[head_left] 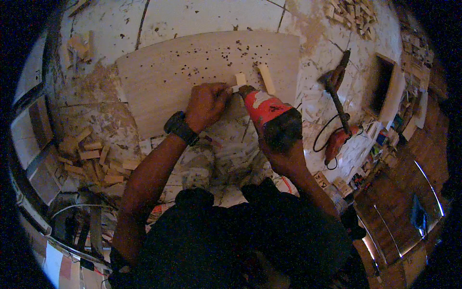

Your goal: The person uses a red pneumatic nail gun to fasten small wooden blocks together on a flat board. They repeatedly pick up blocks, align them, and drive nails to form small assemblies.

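Observation:
My right hand [286, 161] is wrapped round the grip of a red and black power drill [272, 111], whose nose points up and to the left. Close to that nose, the fingers of my left hand [207, 103] are pinched together on a small pale piece [235, 88]; its kind is not clear. Just beyond the fingertips sits a small light wood block [240, 78]. A longer wood strip [266, 79] lies to the right of it. Both rest on a large flat wooden board [159, 72] dotted with dark bits. A dark watch [181, 127] is on my left wrist.
Wood offcuts [96, 161] are heaped at the left, and another pile [353, 17] lies at the far right. A second red power tool [337, 144] with a cord is on the floor at right. Beyond it stands an open wooden box [382, 91].

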